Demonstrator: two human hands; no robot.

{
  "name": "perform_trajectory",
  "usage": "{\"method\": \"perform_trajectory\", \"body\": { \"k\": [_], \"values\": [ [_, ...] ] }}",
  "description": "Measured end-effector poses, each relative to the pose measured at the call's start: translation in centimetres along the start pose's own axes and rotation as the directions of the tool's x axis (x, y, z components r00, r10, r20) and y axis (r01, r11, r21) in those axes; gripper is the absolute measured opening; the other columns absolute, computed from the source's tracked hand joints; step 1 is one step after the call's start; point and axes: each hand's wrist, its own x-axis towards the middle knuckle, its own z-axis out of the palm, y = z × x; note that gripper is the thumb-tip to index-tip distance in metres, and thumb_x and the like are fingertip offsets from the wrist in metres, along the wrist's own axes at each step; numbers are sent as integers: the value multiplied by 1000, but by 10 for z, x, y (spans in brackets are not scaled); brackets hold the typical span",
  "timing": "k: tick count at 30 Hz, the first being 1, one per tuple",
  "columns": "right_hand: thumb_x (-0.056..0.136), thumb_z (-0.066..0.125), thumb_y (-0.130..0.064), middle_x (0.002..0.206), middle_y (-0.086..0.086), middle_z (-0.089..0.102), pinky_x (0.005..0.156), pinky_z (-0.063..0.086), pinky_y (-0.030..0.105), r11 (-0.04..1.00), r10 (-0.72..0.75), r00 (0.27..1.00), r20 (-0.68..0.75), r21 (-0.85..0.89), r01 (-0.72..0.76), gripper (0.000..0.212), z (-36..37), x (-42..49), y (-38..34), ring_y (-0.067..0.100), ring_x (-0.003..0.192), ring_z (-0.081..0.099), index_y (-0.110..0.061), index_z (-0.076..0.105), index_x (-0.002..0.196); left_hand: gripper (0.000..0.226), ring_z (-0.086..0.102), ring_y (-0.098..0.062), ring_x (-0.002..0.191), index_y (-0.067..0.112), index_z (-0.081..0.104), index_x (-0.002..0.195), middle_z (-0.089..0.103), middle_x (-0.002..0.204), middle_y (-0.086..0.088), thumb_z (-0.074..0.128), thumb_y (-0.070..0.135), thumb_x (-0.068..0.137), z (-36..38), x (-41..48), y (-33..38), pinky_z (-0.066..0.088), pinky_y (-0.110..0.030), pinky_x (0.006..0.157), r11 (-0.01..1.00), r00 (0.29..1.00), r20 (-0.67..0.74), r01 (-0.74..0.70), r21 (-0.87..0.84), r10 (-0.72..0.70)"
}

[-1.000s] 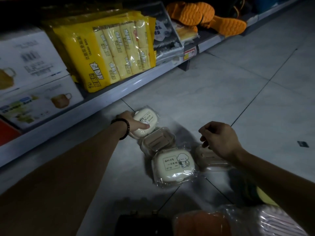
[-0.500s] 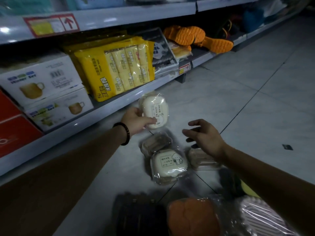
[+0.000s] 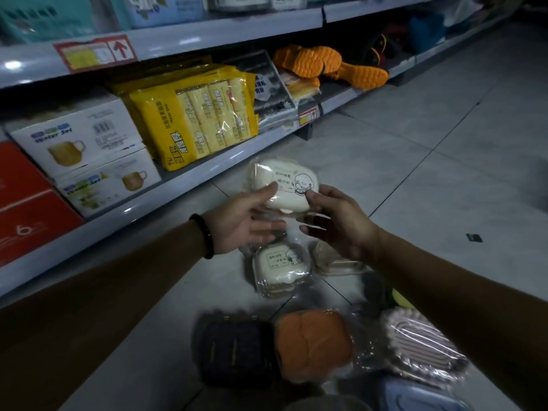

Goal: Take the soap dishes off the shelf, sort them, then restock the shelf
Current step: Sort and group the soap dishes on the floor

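Observation:
A white soap dish [image 3: 281,185], wrapped in clear film and printed with a puppy drawing, is held above the floor between both hands. My left hand [image 3: 243,221] pinches its left side, thumb on top and fingers underneath. My right hand [image 3: 341,223] pinches its right edge with the thumb on the lid. On the floor below lie a second white dish [image 3: 281,268], a clear beige dish [image 3: 335,259], a dark dish [image 3: 237,348], an orange dish [image 3: 311,342] and a pink ribbed dish [image 3: 421,342].
The bottom shelf [image 3: 178,185] runs along the left with yellow trash bag packs [image 3: 201,120], mug boxes [image 3: 80,143], red boxes [image 3: 23,203] and orange slippers [image 3: 326,63]. An upper shelf edge [image 3: 207,34] juts out above. Grey tiled floor [image 3: 444,173] stretches to the right.
My left hand lifted the white dish off the floor and turned its printed lid upward. My right hand moved left and took hold of its other edge.

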Motion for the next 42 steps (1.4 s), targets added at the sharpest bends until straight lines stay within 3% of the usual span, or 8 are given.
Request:
{"method": "perform_trajectory", "body": {
  "k": [11, 14, 18, 22, 27, 31, 35, 42],
  "values": [
    [97, 74, -38, 73, 5, 76, 60, 49, 31, 817, 83, 982, -172, -552, -166, 34, -10, -11, 41, 23, 65, 63, -4, 76, 100, 29, 75, -30, 98, 6, 62, 130, 73, 119, -18, 62, 20, 105, -5, -3, -50, 64, -36, 72, 969, 920, -346, 227, 94, -182],
    [96, 73, -45, 77, 5, 80, 63, 53, 39, 745, 92, 974, -207, -635, -205, 36, -10, -9, 52, 33, 71, 71, -9, 77, 101, 31, 72, -23, 87, 7, 60, 133, 71, 105, -11, 64, 18, 103, 0, 3, -62, 62, -32, 59, 957, 899, -380, 273, 94, -219],
    [93, 73, -54, 87, 5, 79, 77, 63, 44, 611, 64, 973, -221, -763, -213, 32, -8, -10, 60, 29, 85, 76, -22, 73, 91, 34, 71, -20, 92, 12, 58, 135, 72, 109, -7, 65, 19, 102, 3, 8, -75, 59, -32, 66, 943, 881, -408, 312, 119, -240],
    [103, 63, -44, 96, 8, 76, 86, 62, 48, 643, 74, 976, -204, -739, -203, 38, 1, -14, 59, 25, 88, 73, -9, 71, 114, 29, 71, -21, 91, 14, 58, 130, 71, 105, -8, 62, 25, 103, 6, 7, -78, 58, -34, 69, 939, 874, -388, 340, 55, -294],
    [110, 52, -32, 88, 3, 68, 105, 53, 56, 752, 196, 966, -169, -606, -258, 25, 9, -20, 54, 19, 82, 64, -19, 59, 90, 43, 63, -30, 108, 10, 55, 127, 63, 120, -14, 54, 44, 100, 8, 5, -80, 48, -46, 104, 883, 842, -333, 466, 54, -424],
    [109, 52, -33, 94, 8, 72, 102, 56, 51, 753, 248, 957, -152, -591, -289, 26, 6, -20, 54, 24, 89, 67, -15, 64, 94, 26, 69, -21, 88, 16, 62, 110, 71, 100, -8, 49, 38, 104, 15, 2, -82, 51, -33, 64, 909, 864, -294, 415, -47, -410],
    [109, 46, -36, 85, 9, 60, 75, 51, 37, 684, 342, 930, -132, -644, -343, 33, -1, -25, 53, 25, 78, 55, -15, 60, 88, 27, 71, -23, 89, 16, 63, 115, 74, 104, -9, 50, 36, 102, 13, -2, -90, 53, -36, 69, 898, 864, -260, 438, -33, -431],
    [109, 48, -43, 86, 11, 70, 63, 54, 29, 649, 395, 910, -129, -662, -376, 41, -31, -43, 57, 23, 71, 68, -7, 67, 111, 46, 73, -24, 87, 15, 57, 138, 73, 118, -9, 52, 41, 100, 25, -6, -103, 52, -32, 70, 855, 852, -214, 506, 108, -477]
  ]
}}
